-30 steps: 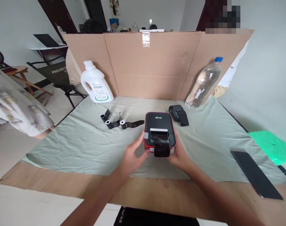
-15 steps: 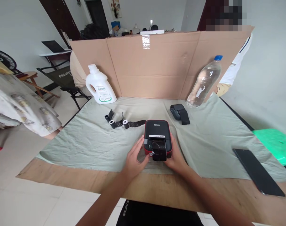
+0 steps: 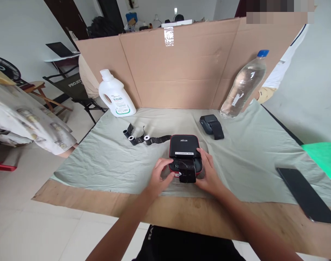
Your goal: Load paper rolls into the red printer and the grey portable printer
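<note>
A black and red label printer point(image 3: 184, 145) sits on the cloth right in front of me. A glossy black paper strip point(image 3: 187, 174) hangs out over its front. On its left side, my left hand point(image 3: 159, 175) grips the front corner, with a finger on the top edge and the thumb lower down. My right hand point(image 3: 209, 174) holds the right side, its fingertips on the upper edge and its thumb near the front. Behind and left of the printer lie small black paper rolls point(image 3: 133, 140) with unrolled ends. A smaller dark printer point(image 3: 211, 126) with a black strip stands farther right.
A white jug point(image 3: 118, 95) and a clear bottle with a blue cap point(image 3: 244, 87) stand before a cardboard screen point(image 3: 179, 72). A black phone point(image 3: 307, 194) lies at the right table edge. Beside the table are a green stool point(image 3: 322, 157) and a person's patterned clothing point(image 3: 29, 116).
Both hands have shifted their hold on the label printer: a left finger now reaches its top edge, and the right fingers sit higher on its side. The view has tilted slightly.
</note>
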`<action>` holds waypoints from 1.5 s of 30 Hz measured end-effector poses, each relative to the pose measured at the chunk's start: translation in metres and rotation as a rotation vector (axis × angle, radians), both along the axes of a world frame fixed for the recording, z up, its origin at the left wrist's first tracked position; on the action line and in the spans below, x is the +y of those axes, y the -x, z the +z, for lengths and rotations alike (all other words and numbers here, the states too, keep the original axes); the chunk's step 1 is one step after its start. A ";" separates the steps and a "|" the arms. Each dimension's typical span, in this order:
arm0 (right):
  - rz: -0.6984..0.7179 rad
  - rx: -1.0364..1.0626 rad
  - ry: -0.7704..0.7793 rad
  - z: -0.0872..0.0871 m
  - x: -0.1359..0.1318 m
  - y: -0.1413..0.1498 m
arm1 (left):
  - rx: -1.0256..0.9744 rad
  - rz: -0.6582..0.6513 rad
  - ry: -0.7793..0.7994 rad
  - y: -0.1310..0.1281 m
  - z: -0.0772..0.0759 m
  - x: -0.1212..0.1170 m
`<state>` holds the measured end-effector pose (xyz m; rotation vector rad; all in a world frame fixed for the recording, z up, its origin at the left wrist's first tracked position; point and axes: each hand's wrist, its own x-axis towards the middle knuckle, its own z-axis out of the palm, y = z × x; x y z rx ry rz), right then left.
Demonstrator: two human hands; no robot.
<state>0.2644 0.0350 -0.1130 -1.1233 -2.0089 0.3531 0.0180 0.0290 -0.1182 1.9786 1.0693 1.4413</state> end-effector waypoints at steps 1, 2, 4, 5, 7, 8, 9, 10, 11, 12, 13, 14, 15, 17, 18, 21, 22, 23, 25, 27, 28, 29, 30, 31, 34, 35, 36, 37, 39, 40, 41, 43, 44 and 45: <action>0.005 0.008 0.003 0.000 0.000 -0.001 | 0.002 -0.007 -0.024 0.000 -0.001 0.001; 0.013 0.018 0.006 -0.001 0.000 -0.001 | 0.007 -0.009 -0.054 0.001 -0.002 0.001; 0.046 0.034 0.013 -0.001 -0.002 -0.002 | 0.052 0.003 -0.124 0.002 -0.003 -0.001; 0.067 0.042 0.018 0.001 -0.002 -0.003 | 0.099 0.016 -0.154 0.002 -0.003 -0.003; 0.114 0.059 0.042 0.005 -0.003 -0.005 | 0.230 0.029 -0.204 0.001 -0.002 -0.008; 0.139 0.070 0.062 0.009 -0.002 -0.006 | 0.300 0.025 -0.218 0.000 0.000 -0.010; 0.164 0.081 0.086 0.014 -0.001 -0.009 | 0.363 0.016 -0.226 -0.001 0.002 -0.013; 0.190 0.094 0.113 0.020 0.001 -0.011 | 0.408 0.003 -0.231 -0.002 0.004 -0.015; 0.218 0.106 0.143 0.026 0.005 -0.015 | 0.437 -0.009 -0.238 -0.003 0.006 -0.016; 0.248 0.119 0.175 0.032 0.009 -0.018 | 0.448 -0.013 -0.246 -0.004 0.008 -0.017; 0.280 0.134 0.216 0.039 0.013 -0.022 | 0.447 -0.011 -0.256 -0.005 0.009 -0.018; 0.315 0.155 0.274 0.045 0.018 -0.026 | 0.440 -0.009 -0.267 -0.006 0.010 -0.018; 0.346 0.186 0.342 0.051 0.023 -0.030 | 0.431 -0.005 -0.277 -0.006 0.011 -0.018; 0.380 0.280 0.476 0.061 0.029 -0.035 | 0.413 -0.006 -0.297 -0.006 0.011 -0.017; 0.384 0.331 0.521 0.065 0.031 -0.035 | 0.408 -0.008 -0.301 -0.005 0.011 -0.017; 0.321 0.378 0.520 0.068 0.033 -0.030 | 0.398 -0.006 -0.299 -0.004 0.010 -0.018; 0.272 0.327 0.486 0.068 0.033 -0.026 | 0.398 -0.006 -0.295 -0.004 0.010 -0.018; 0.214 0.242 0.441 0.069 0.034 -0.020 | 0.401 -0.009 -0.291 -0.004 0.010 -0.018; 0.102 -0.006 0.345 0.072 0.039 -0.006 | 0.404 -0.021 -0.295 -0.003 0.010 -0.018; 0.037 -0.300 0.277 0.080 0.049 0.013 | 0.394 -0.025 -0.306 -0.002 0.009 -0.017; 0.033 -0.443 0.268 0.085 0.056 0.022 | 0.389 -0.024 -0.310 -0.002 0.008 -0.017; 0.040 -0.571 0.275 0.090 0.063 0.032 | 0.388 -0.022 -0.308 -0.001 0.007 -0.018; 0.068 -0.680 0.304 0.095 0.070 0.042 | 0.391 -0.019 -0.301 -0.001 0.006 -0.018; 0.106 -0.761 0.344 0.100 0.078 0.051 | 0.402 -0.017 -0.288 0.000 0.005 -0.018; 0.192 -0.863 0.475 0.107 0.095 0.069 | 0.433 0.000 -0.261 0.001 0.004 -0.019; 0.195 -0.868 0.502 0.108 0.099 0.072 | 0.429 0.012 -0.265 0.002 0.004 -0.020; 0.193 -0.871 0.522 0.108 0.102 0.073 | 0.417 0.027 -0.272 0.002 0.004 -0.020; 0.192 -0.868 0.532 0.107 0.104 0.073 | 0.398 0.043 -0.279 0.003 0.003 -0.020; 0.189 -0.842 0.520 0.106 0.104 0.070 | 0.357 0.072 -0.276 0.003 0.003 -0.019; 0.193 -0.824 0.503 0.107 0.103 0.067 | 0.336 0.089 -0.261 0.004 0.002 -0.019; 0.205 -0.797 0.480 0.108 0.100 0.063 | 0.313 0.109 -0.238 0.004 0.002 -0.018; 0.251 -0.712 0.429 0.114 0.090 0.054 | 0.244 0.167 -0.178 0.004 0.001 -0.016; 0.275 -0.660 0.408 0.119 0.083 0.049 | 0.200 0.205 -0.144 0.004 0.000 -0.015; 0.291 -0.603 0.390 0.124 0.076 0.045 | 0.155 0.246 -0.108 0.004 -0.001 -0.014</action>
